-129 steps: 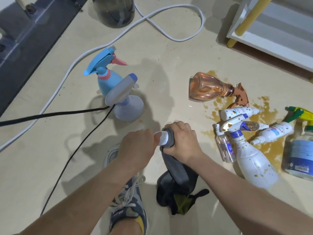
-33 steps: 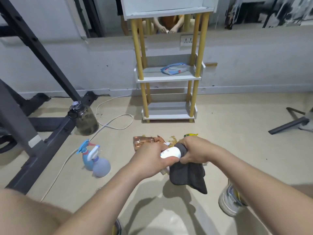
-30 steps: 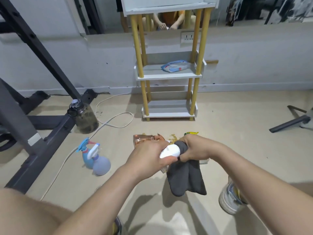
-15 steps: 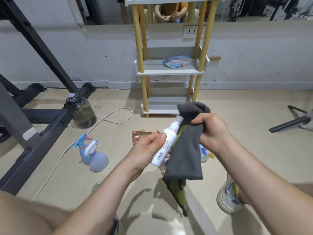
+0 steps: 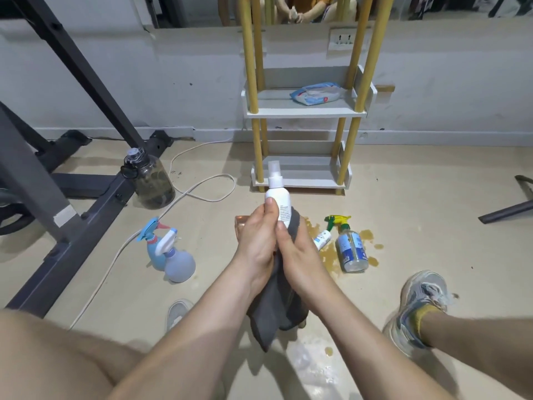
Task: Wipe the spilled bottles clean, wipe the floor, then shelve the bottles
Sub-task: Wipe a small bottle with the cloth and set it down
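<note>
Now left grip (image 5: 256, 243) curls round the white spray bottle (image 5: 278, 197), right grip (image 5: 298, 255) wraps grey cloth (image 5: 277, 313) at its base; slick plastic could slip into the spill (image 5: 328, 256)

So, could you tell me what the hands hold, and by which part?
The left hand grips the spray bottle by its lower body; the right hand holds the grey cloth round its base.
</note>
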`<action>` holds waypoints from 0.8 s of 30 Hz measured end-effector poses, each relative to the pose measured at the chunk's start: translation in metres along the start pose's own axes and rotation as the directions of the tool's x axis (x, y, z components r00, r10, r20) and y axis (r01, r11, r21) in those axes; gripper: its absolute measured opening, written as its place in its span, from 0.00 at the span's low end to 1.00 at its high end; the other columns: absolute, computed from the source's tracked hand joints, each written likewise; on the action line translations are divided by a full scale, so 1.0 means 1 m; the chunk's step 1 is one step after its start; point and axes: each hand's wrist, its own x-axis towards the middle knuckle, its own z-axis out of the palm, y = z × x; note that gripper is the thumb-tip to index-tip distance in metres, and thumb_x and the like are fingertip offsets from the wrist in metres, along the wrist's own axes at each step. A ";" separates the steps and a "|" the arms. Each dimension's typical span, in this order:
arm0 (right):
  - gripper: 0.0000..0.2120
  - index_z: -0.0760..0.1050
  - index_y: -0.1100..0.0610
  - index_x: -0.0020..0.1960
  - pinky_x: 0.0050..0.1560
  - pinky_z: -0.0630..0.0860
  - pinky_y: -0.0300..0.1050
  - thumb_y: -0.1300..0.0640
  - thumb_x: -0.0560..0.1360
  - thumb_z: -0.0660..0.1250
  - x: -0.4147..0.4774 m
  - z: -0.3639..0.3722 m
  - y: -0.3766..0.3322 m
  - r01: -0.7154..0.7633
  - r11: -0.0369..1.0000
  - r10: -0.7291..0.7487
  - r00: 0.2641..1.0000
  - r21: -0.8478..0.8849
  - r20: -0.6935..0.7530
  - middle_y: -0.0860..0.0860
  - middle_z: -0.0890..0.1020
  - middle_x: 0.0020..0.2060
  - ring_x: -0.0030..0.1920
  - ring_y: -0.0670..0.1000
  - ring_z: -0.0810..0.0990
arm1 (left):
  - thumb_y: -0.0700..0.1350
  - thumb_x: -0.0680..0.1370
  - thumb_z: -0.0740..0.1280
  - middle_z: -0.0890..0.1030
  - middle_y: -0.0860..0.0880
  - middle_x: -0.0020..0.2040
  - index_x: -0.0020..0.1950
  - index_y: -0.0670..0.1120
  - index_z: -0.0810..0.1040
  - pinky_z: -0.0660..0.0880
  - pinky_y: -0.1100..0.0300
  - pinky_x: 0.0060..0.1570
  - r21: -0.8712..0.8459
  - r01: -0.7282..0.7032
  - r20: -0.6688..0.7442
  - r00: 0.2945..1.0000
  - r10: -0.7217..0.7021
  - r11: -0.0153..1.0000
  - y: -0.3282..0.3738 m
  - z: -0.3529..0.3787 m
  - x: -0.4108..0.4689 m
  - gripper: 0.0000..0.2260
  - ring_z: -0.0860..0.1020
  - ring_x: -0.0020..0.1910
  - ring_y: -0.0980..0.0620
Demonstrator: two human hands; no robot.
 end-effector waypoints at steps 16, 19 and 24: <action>0.09 0.80 0.57 0.44 0.30 0.68 0.41 0.52 0.78 0.67 0.052 0.075 0.017 -0.377 0.884 0.345 0.925 0.277 0.159 0.55 0.77 0.32 0.28 0.50 0.71 | 0.44 0.69 0.78 0.82 0.51 0.37 0.44 0.48 0.80 0.69 0.68 0.31 0.942 -0.080 0.080 0.997 0.013 0.327 0.095 -0.157 0.008 0.09 0.75 0.30 0.58; 0.07 0.77 0.56 0.47 0.38 0.71 0.43 0.53 0.79 0.64 0.058 0.123 0.031 -0.380 0.855 0.449 0.883 0.353 -0.137 0.54 0.79 0.37 0.36 0.52 0.75 | 0.48 0.73 0.74 0.83 0.48 0.35 0.43 0.46 0.79 0.76 0.60 0.39 0.932 0.041 -0.060 0.997 0.040 0.360 0.066 -0.177 0.013 0.06 0.81 0.33 0.53; 0.14 0.70 0.48 0.66 0.61 0.76 0.41 0.53 0.82 0.57 0.066 0.184 0.063 -0.373 0.884 0.370 0.927 0.281 0.067 0.45 0.79 0.60 0.58 0.43 0.80 | 0.49 0.81 0.63 0.82 0.43 0.31 0.37 0.40 0.77 0.79 0.59 0.36 0.740 0.329 -0.299 0.942 -0.152 0.586 0.037 -0.218 0.024 0.17 0.82 0.30 0.46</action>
